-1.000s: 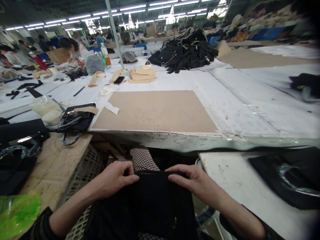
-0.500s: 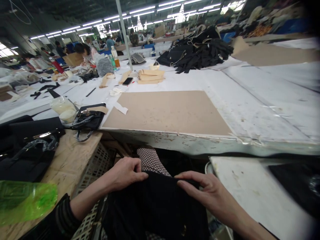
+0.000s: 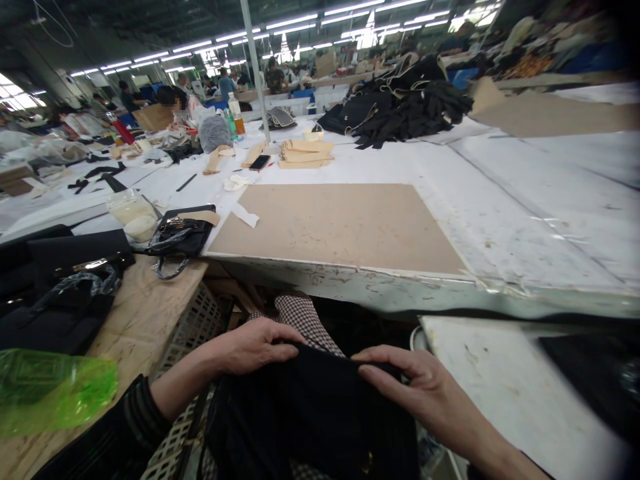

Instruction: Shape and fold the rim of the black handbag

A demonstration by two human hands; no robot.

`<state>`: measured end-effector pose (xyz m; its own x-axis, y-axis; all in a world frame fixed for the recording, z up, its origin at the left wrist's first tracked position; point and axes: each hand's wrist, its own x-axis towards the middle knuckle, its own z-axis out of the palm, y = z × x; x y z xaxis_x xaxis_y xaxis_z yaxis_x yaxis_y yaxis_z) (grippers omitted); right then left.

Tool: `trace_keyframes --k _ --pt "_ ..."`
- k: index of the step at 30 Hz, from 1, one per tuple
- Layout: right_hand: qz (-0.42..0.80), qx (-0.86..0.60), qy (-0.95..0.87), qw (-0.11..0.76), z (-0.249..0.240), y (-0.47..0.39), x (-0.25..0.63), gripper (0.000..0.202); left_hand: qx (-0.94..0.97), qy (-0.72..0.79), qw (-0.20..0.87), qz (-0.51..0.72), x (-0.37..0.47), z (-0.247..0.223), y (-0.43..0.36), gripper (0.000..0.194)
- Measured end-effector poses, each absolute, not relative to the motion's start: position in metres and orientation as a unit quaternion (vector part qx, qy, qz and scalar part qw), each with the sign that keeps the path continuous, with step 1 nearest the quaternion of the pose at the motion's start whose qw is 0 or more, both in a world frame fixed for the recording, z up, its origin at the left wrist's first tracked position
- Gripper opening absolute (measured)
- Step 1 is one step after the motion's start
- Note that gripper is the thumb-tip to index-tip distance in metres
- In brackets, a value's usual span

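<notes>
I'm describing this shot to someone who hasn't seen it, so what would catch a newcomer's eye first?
First, the two hands at the bottom: the left hand and right hand grip the top edge of a black bag over the lap. Next, the bare brown board lying on the white worktable straight ahead. At lower left, a bright green plastic bag stands out.

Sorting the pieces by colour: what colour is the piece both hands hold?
Black piece, clearest in the head view.
</notes>
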<state>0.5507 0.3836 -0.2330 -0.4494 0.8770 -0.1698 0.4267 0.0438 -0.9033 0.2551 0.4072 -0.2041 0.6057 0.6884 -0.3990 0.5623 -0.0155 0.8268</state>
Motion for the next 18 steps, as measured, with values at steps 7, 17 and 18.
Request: trace_keyframes --k 7,17,18 --pt "0.542 -0.487 -0.646 0.226 -0.242 0.390 0.553 0.031 0.720 0.419 0.549 0.062 0.255 -0.198 0.405 0.027" --pt "0.644 -0.318 -0.695 0.013 -0.214 0.445 0.545 0.037 0.670 0.437 0.595 0.080 0.257 -0.195 0.401 0.022" --pt "0.629 -0.289 -0.722 -0.010 -0.210 0.450 0.538 0.036 0.672 0.437 0.592 0.081 0.259 -0.194 0.401 0.022"
